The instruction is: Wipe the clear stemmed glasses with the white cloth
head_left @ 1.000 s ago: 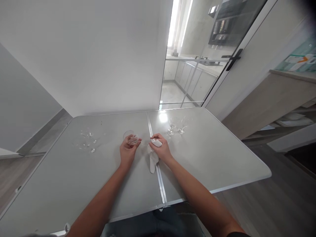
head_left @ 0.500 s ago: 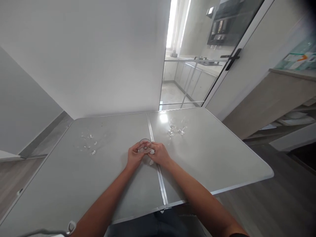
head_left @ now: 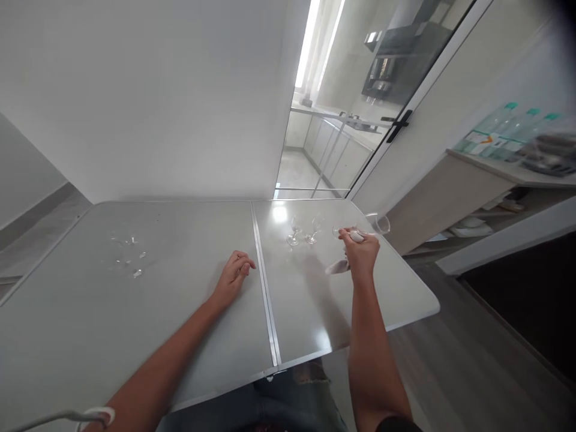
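My right hand (head_left: 363,252) is closed around a stemmed drinking glass (head_left: 378,224), out over the right half of the table. The glass lies tilted on its side, its bowl pointing right and its foot to the left. A white cloth (head_left: 337,267) is bunched in the same hand, with one end hanging below. Two more stemmed glasses, a left one (head_left: 293,231) and a right one (head_left: 313,230), stand upright just left of that hand. My left hand (head_left: 231,276) is by the table's centre seam, fingers loosely bent and holding nothing.
Several clear glass pieces (head_left: 130,255), hard to make out, are on the left part of the pale table (head_left: 202,348). A wall rises behind it. To the right are a glass door (head_left: 333,138) with a black handle and a shelf unit (head_left: 450,186) bearing plastic bottles (head_left: 499,129).
Both hands held the glass at the table's middle before. Now my right hand has carried it and the cloth to the right, and my left hand has let go. The view has turned right.
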Demonstrator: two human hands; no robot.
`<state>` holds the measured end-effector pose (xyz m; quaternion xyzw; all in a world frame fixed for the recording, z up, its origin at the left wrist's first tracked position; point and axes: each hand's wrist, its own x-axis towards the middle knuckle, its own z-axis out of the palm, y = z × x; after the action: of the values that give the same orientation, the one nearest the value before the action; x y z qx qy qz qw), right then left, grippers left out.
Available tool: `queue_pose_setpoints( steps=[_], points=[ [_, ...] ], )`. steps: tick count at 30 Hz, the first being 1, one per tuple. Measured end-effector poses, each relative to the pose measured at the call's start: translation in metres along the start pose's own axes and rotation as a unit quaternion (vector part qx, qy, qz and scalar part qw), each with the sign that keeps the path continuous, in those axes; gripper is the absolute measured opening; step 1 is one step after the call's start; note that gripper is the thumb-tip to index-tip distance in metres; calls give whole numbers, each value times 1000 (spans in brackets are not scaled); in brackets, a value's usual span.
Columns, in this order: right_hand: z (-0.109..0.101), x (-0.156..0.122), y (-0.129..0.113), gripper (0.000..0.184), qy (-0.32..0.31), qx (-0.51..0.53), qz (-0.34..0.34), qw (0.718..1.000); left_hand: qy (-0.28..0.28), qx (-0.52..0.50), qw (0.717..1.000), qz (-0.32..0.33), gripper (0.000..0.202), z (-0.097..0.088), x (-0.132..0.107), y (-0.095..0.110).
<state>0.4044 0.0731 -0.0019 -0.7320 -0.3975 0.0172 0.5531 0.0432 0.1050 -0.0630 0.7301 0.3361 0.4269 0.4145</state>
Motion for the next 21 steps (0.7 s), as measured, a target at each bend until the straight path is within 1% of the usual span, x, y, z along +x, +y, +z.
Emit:
queue_pose_setpoints(
  steps=[1,3,4,7,10,12,17,21],
  points=[
    [-7,12,16,40,-35,-36,19,999,-15,9,1000,-4,41,1,0,0],
    [-10,29,43,36,-95,-89,38,991,-39,21,999,-4,40,3,1,-1],
    [-7,34,54,34,-119,-104,42,986,-47,24,999,-3,41,3,1,-1],
    [11,40,75,31,-145,-120,41,981,-57,35,998,-11,43,3,1,-2],
    [27,45,85,31,-153,-127,37,979,-55,42,997,-29,44,2,1,-2],
    [33,49,90,32,-157,-132,34,978,-48,43,997,-35,44,1,2,-2],
    [41,55,100,31,-163,-150,22,975,-43,43,997,-41,44,2,1,-2],
    [44,56,102,30,-162,-166,16,973,-39,47,997,-43,45,2,1,-3]
  ],
)
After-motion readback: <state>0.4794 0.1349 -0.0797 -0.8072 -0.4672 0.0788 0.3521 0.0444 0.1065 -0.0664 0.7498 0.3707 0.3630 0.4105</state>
